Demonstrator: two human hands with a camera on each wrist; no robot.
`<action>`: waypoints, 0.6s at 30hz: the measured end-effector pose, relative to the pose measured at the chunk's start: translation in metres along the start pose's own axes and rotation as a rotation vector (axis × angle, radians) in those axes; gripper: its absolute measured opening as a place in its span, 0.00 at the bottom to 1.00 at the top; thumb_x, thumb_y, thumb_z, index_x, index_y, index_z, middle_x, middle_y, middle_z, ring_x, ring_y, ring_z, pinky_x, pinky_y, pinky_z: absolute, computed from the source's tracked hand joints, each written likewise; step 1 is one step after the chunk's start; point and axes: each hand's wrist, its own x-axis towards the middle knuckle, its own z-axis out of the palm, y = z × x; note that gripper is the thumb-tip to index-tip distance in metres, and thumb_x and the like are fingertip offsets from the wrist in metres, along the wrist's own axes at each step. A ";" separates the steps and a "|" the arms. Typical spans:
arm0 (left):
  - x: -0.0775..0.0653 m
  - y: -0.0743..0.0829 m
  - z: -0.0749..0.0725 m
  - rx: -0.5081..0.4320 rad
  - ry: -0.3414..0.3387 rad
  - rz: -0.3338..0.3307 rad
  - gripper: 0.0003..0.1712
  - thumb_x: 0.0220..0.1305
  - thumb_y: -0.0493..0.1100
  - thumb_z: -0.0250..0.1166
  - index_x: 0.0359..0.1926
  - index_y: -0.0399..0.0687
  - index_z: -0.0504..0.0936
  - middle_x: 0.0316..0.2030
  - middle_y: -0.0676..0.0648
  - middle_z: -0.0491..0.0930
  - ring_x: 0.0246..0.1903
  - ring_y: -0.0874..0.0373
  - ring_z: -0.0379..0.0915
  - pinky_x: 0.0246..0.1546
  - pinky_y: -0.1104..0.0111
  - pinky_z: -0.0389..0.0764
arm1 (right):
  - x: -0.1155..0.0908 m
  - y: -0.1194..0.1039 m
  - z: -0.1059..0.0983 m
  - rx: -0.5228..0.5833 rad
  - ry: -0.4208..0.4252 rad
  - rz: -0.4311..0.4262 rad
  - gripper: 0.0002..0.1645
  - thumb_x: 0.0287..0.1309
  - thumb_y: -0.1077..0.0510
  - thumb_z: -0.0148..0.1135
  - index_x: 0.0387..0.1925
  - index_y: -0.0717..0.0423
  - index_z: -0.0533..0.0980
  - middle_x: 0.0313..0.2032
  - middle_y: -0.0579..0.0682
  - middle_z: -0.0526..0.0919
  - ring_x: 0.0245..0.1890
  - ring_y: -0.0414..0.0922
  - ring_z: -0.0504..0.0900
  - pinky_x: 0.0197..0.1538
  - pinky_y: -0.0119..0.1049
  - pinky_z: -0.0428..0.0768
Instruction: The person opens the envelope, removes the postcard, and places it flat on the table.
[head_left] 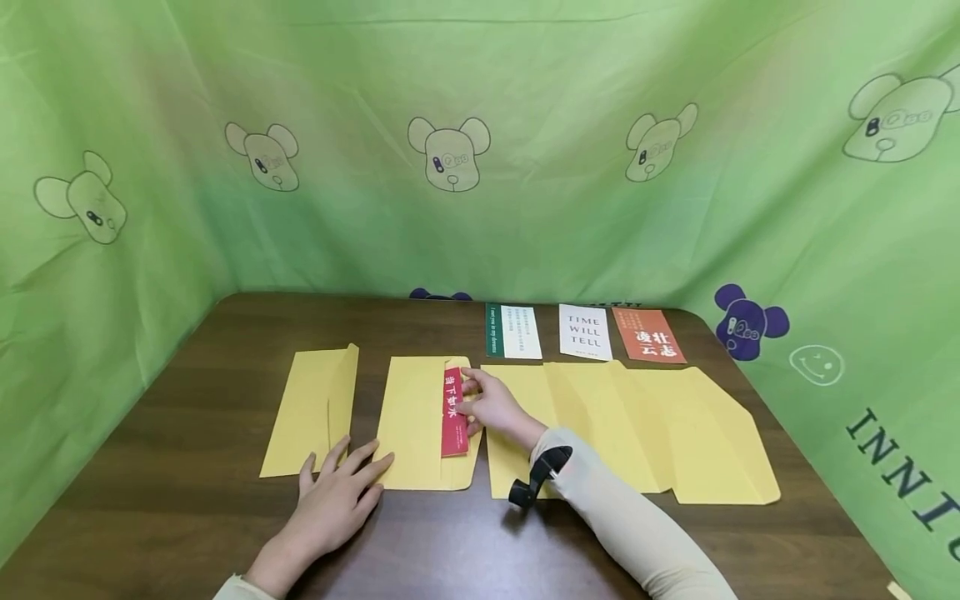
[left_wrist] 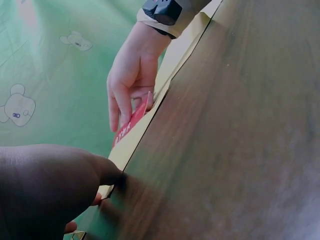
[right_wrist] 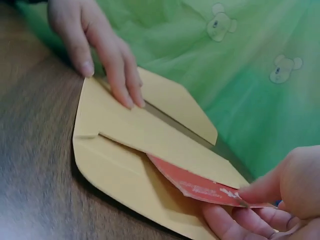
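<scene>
A red card with white characters [head_left: 453,417] sits partly inside a yellow envelope [head_left: 411,425], whose flap lies open to the right. My right hand [head_left: 497,407] pinches the card's outer edge between thumb and fingers, as the right wrist view also shows on the red card [right_wrist: 195,186]. The card's left part is hidden under the envelope's front. Spread, fairly straight fingers of my left hand [head_left: 333,504] rest on the envelope's left edge near its lower corner. Another yellow envelope [head_left: 300,412] lies to the left, beyond the left fingertips.
Several yellow envelopes [head_left: 720,450] overlap in a row on the right, under the right forearm. Behind them lie a green-and-white card [head_left: 521,333], a white card [head_left: 585,333] and an orange card [head_left: 649,337]. A green patterned cloth [head_left: 525,233] surrounds the brown table [head_left: 420,550].
</scene>
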 end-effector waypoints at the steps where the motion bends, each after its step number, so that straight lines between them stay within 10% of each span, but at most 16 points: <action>1: 0.000 0.000 0.000 0.000 0.002 0.001 0.21 0.70 0.46 0.61 0.63 0.56 0.80 0.66 0.47 0.71 0.70 0.37 0.54 0.60 0.28 0.47 | 0.000 0.001 0.000 0.028 -0.009 0.014 0.45 0.56 0.75 0.64 0.73 0.67 0.56 0.50 0.61 0.72 0.32 0.48 0.81 0.25 0.41 0.84; 11: -0.001 0.000 0.001 -0.006 0.011 0.008 0.21 0.69 0.46 0.61 0.62 0.55 0.81 0.66 0.46 0.72 0.70 0.36 0.54 0.59 0.28 0.47 | -0.010 0.000 -0.007 0.044 -0.096 0.082 0.76 0.33 0.81 0.73 0.79 0.56 0.40 0.60 0.61 0.63 0.34 0.48 0.77 0.31 0.40 0.85; 18: -0.001 0.000 0.001 -0.002 0.011 0.009 0.21 0.70 0.46 0.61 0.62 0.55 0.81 0.66 0.46 0.72 0.70 0.36 0.55 0.59 0.29 0.47 | -0.014 0.004 -0.006 0.038 -0.097 0.067 0.69 0.42 0.81 0.69 0.79 0.60 0.40 0.54 0.60 0.66 0.36 0.48 0.76 0.32 0.41 0.85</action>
